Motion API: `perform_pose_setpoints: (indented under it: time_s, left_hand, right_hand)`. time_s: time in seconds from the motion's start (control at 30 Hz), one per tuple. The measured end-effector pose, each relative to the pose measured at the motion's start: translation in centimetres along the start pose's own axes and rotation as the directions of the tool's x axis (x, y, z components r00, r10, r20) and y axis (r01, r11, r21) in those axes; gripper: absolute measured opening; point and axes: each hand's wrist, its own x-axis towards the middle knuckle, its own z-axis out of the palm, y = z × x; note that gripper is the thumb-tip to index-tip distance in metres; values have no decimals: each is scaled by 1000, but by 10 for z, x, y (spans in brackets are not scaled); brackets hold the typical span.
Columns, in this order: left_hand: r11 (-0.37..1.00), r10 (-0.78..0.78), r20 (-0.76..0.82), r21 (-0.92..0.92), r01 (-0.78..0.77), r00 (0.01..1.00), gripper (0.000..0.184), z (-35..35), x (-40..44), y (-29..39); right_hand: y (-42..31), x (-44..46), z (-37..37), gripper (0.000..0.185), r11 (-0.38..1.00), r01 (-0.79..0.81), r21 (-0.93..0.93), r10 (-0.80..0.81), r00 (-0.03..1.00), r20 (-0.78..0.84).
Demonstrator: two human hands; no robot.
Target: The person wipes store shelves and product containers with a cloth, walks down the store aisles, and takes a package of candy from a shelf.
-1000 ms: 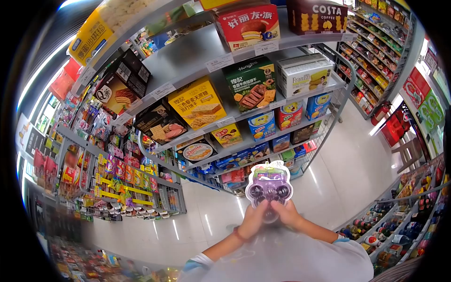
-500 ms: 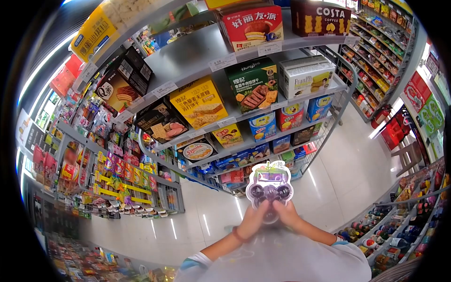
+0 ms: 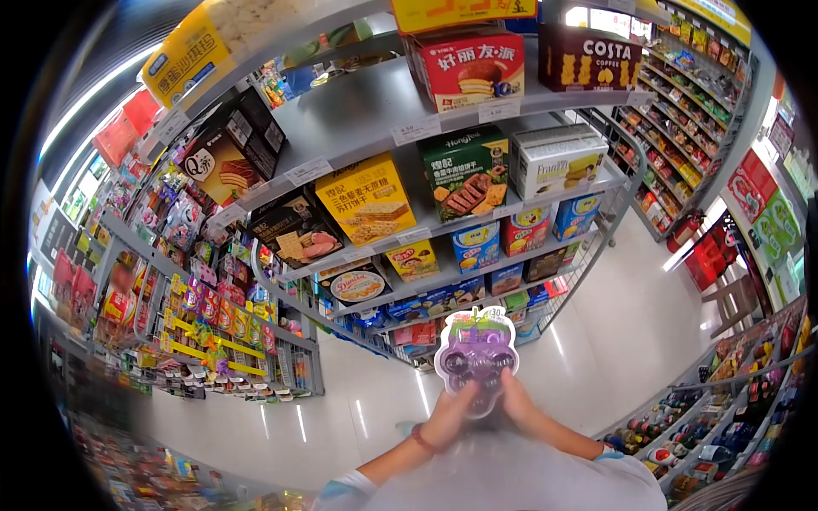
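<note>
A purple, grape-shaped plastic package (image 3: 477, 353) with round bulges and a white edge is held upright in front of my body. My left hand (image 3: 452, 410) grips its lower left side, thumb on the front. At its lower right side, my right hand (image 3: 518, 402) is closed on it too, the thumb against the front. The other fingers of both hands are mostly hidden behind the package. A reddish band circles my left wrist.
Ahead stands a grey metal shelf (image 3: 341, 102) with a yellow cracker box (image 3: 365, 200), a green box (image 3: 464, 175) and a red box (image 3: 473, 70). Snack racks (image 3: 217, 315) stand at left, bottle shelves (image 3: 716, 426) at lower right, and a brown stool (image 3: 733, 302) at right.
The package has shifted slightly left and down, and my right thumb has moved up and right on its front. The shelf boxes appear a little lower in view.
</note>
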Motion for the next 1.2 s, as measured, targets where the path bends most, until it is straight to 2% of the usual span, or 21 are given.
perform_pose_setpoints:
  time_s: [0.17, 0.27, 0.4, 0.47, 0.5, 0.53, 0.63, 0.8, 0.93, 1.03, 1.1, 1.2]
  left_hand:
    - [1000, 10, 11, -28, -9, 1000, 50, -8, -3, -2]
    - [999, 29, 14, -39, -28, 999, 47, -11, -4, -2]
    - [996, 80, 8, -50, -80, 997, 45, -11, -7, 8]
    - [998, 38, 17, -49, -37, 999, 46, -16, -10, 13]
    - [999, 2, 25, -52, 0, 1000, 46, -19, -11, 15]
    - [1000, 20, 32, -20, -19, 999, 46, -20, -11, 15]
    - [997, -38, 42, 75, 34, 998, 51, -30, -10, 18]
    - [978, -92, 56, 195, 79, 994, 57, -43, -6, 11]
    - [976, -102, 65, 197, 87, 993, 60, -46, 2, -4]
    - [990, -110, 78, 93, 103, 991, 60, -37, 9, -17]
    - [997, -73, 48, -19, 74, 996, 53, -16, 13, -17]
    - [995, -33, -17, -93, 32, 999, 43, 0, 23, -14]
  right_hand:
    - [10, -2, -2, 54, 997, -42, 66, 36, 995, 90]
    - [12, -4, -2, 53, 1000, -15, -19, 17, 994, 110]
    - [11, -5, 12, 45, 999, -5, 51, -3, 989, 148]
    - [8, -9, 19, 42, 998, 19, 66, -30, 987, 159]
    - [4, -12, 22, 39, 998, -34, 61, 22, 982, 185]
    - [3, -14, 24, 37, 995, -87, 55, 74, 975, 211]
    - [6, -12, 34, 36, 998, -58, 34, 50, 980, 195]
    - [2, -16, 38, 37, 984, -75, 164, 46, 985, 169]
    - [-1, -15, 22, 38, 990, -52, 131, 32, 988, 151]
    - [-6, -16, 6, 37, 995, -67, 77, 56, 989, 136]
    - [-20, -20, -5, 37, 996, -64, 57, 56, 990, 133]
    - [-42, -26, -21, 36, 998, -60, 13, 59, 995, 84]
